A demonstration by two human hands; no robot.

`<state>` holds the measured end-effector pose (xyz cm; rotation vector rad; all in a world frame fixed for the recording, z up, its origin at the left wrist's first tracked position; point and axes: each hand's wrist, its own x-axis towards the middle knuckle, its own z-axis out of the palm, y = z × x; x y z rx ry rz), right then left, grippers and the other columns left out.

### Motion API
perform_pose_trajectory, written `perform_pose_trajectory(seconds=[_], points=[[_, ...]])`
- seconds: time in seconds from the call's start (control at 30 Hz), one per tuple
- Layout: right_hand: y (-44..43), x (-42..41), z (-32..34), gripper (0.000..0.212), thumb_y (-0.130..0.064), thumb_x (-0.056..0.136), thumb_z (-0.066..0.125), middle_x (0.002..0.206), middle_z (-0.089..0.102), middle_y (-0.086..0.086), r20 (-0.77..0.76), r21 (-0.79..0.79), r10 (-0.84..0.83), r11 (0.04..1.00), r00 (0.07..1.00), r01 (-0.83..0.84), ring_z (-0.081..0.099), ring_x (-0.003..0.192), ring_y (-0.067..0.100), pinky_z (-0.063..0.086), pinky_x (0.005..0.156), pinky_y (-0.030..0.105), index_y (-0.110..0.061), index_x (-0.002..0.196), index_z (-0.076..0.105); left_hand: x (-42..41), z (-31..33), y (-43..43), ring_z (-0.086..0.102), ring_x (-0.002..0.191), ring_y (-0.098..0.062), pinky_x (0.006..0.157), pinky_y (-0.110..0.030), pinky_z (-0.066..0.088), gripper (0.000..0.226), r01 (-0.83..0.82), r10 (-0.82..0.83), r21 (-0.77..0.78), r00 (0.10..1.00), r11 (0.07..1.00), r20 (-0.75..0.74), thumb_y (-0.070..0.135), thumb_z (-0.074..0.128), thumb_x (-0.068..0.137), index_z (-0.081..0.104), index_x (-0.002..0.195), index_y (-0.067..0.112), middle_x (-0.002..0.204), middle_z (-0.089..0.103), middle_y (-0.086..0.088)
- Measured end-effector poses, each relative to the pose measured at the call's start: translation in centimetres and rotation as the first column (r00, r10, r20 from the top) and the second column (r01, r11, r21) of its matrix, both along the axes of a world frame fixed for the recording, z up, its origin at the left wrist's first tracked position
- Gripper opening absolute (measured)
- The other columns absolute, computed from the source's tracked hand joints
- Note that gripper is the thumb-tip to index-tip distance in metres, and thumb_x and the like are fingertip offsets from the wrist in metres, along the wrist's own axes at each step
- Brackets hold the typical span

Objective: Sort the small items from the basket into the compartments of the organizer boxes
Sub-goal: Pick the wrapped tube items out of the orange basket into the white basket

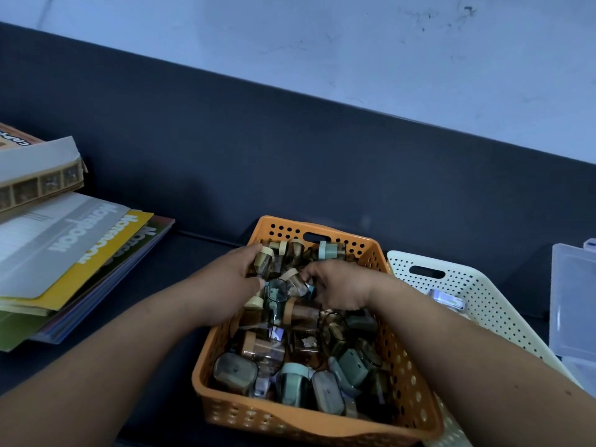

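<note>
Mid-frame, left hand (233, 280) grips a cream-lidded jar (263, 263); right hand (340, 287) pinches a second jar (297, 282); probably light, rigid, slick; hold their bodies.

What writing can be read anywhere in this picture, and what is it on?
"Notebook": grey cover, top of the pile at left, seen rotated.
"Notebook": yellow cover beneath it.
"Note...": green cover lower still, the rest hidden.
Unreadable: letters on the box at far left, cut by the edge.
None readable on the small jars in the orange basket.
</note>
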<state>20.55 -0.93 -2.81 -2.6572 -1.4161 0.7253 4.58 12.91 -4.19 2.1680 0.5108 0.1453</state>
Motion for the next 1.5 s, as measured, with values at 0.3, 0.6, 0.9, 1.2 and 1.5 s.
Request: perform_pose_trajectory(seconds=[0.3,0.6,0.9,1.2,1.5], points=[[-0.8,0.3,0.8,0.006,-0.022,0.096,0.055,0.082,0.063,-0.004,0.032,0.264,-0.074,0.962,0.997,0.063,0.059,0.067,0.014,0.050,0.064,0.032,-0.025,0.096,0.059,-0.3,1.0,-0.5,0.049,0.110,-0.003,0.091,-0.021,0.041,0.056,0.044,-0.043,0.038,0.999,0.998,-0.015,0.020,0.053,0.096,0.030,0.146,0.030,0.134,0.045,0.009],[-9.2,2.2,5.4,0.005,-0.022,0.090,0.063,0.069,0.058,-0.005,0.127,0.538,-0.319,0.818,0.939,0.205,0.049,0.055,0.007,0.039,0.050,0.022,-0.019,0.087,0.061,1.9,4.4,-4.4,0.048,0.120,-0.016,0.099,-0.035,0.042,0.046,0.107,-0.130,0.538,0.992,0.836,0.005,0.038,0.053,0.093,0.044,0.137,0.025,0.135,0.049,0.004],[-16.3,2.7,3.7,0.009,-0.028,0.092,0.059,0.068,0.062,-0.007,0.099,0.535,-0.544,0.735,0.833,0.416,0.050,0.049,0.009,0.035,0.048,0.022,-0.022,0.098,0.060,9.6,1.6,-8.0,0.052,0.080,-0.019,0.072,-0.030,0.045,0.013,0.532,-0.249,0.603,0.835,0.595,-0.491,0.014,0.048,0.094,0.062,0.094,0.013,0.085,0.056,0.000],[-15.5,1.2,3.6,0.007,-0.030,0.093,0.061,0.076,0.065,-0.010,0.008,0.562,-0.427,0.750,0.904,0.349,0.059,0.062,0.010,0.046,0.058,0.024,-0.027,0.099,0.061,10.5,1.6,-7.8,0.057,0.087,-0.018,0.078,-0.029,0.048,0.023,0.538,-0.253,0.480,0.805,0.693,-0.537,0.013,0.054,0.091,0.063,0.112,0.012,0.109,0.064,-0.006],[-7.8,-1.1,3.9,0.011,-0.023,0.091,0.063,0.093,0.067,-0.006,0.051,0.503,-0.104,0.862,0.993,0.065,0.062,0.086,0.013,0.049,0.077,0.027,-0.024,0.101,0.067,5.7,5.3,-4.0,0.063,0.067,-0.008,0.061,-0.023,0.047,0.007,0.004,-0.025,0.114,0.983,0.993,0.185,0.024,0.071,0.082,0.064,0.083,0.023,0.074,0.070,0.005]])
